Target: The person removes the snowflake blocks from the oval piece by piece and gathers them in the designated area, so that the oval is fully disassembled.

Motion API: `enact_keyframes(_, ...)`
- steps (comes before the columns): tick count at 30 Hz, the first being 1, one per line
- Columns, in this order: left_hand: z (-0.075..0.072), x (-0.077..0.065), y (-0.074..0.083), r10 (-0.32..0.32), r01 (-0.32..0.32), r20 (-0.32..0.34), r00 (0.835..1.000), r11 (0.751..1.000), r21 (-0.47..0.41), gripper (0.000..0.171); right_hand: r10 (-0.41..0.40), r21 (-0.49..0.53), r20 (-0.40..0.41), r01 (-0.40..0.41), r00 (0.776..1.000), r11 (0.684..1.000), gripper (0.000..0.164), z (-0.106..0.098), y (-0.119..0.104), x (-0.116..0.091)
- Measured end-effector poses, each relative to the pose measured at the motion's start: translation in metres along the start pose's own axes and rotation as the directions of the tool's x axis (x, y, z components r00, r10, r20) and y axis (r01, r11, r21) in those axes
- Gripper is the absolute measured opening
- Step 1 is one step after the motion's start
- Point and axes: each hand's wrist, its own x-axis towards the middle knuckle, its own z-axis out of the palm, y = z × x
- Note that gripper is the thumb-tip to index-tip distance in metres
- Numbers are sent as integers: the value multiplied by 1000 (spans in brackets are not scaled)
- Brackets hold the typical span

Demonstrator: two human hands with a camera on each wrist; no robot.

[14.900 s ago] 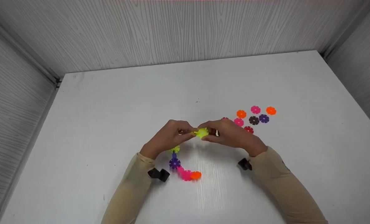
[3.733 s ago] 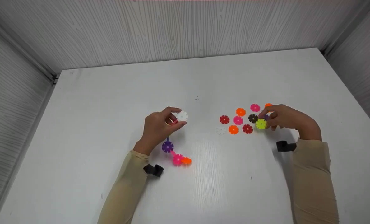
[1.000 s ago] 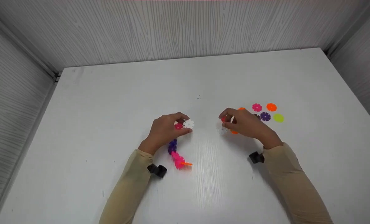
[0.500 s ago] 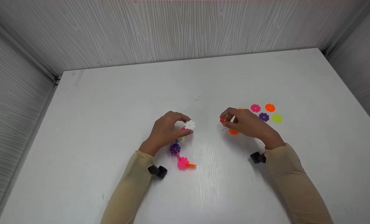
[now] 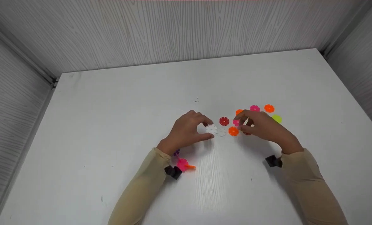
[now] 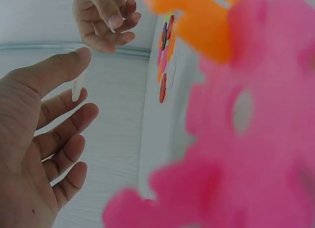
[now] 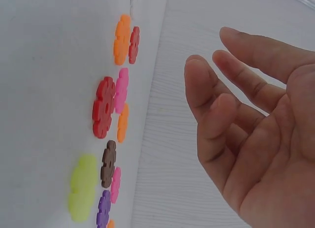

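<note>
Quite plain, the white notched disc (image 5: 211, 128).

"What sort of place is this?"

"A booth-like workstation, I'd say. There's a smooth white rectangular tabletop (image 5: 111, 103), with a pale grey wood-grain back panel (image 5: 186, 31) behind it and matching grey wood-grain side panels (image 5: 11, 118) to left and right."

"Anything else pointing that way?"

"A small black boxy wrist camera (image 5: 173, 172) by a beige fabric sleeve (image 5: 143, 190), which suggests a recording setup."

"Lab or office?"

"Can't tell."
</note>
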Motion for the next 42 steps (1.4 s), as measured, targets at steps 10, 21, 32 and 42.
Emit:
enact_keyframes(10, 20, 16, 27, -31, 23, 193, 981, 999, 47, 40, 39, -46, -28, -40, 999, 998, 34, -8, 1, -7)
enact_keyframes(21, 37, 29, 43, -49, 12, 316, 948, 993, 117, 42, 17, -44, -32, -19, 999, 999, 33, -10, 3, -7)
enact_keyframes(32, 51, 29, 44, -63, 12, 371, 926, 990, 139, 35, -1, -36, -31, 0, 1000, 999, 32, -11, 2, -10)
enact_keyframes(42, 34, 27, 47, -83, 26, 400, 913, 989, 147, 49, 17, -19, -23, -17, 1000, 1000, 33, -13, 6, -11)
